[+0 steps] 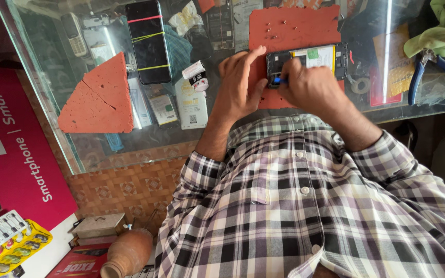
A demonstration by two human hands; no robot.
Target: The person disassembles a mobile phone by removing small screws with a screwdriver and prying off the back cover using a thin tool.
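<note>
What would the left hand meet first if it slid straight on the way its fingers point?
The left hand points up and right across the red mat. Its fingertips already sit at the opened phone, so it would probably meet the phone's left end first.

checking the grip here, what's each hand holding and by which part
The right hand pinches a blue-handled tool by its handle, tip at the opened phone. The left hand holds nothing, fingertips resting by the phone's left end.
</note>
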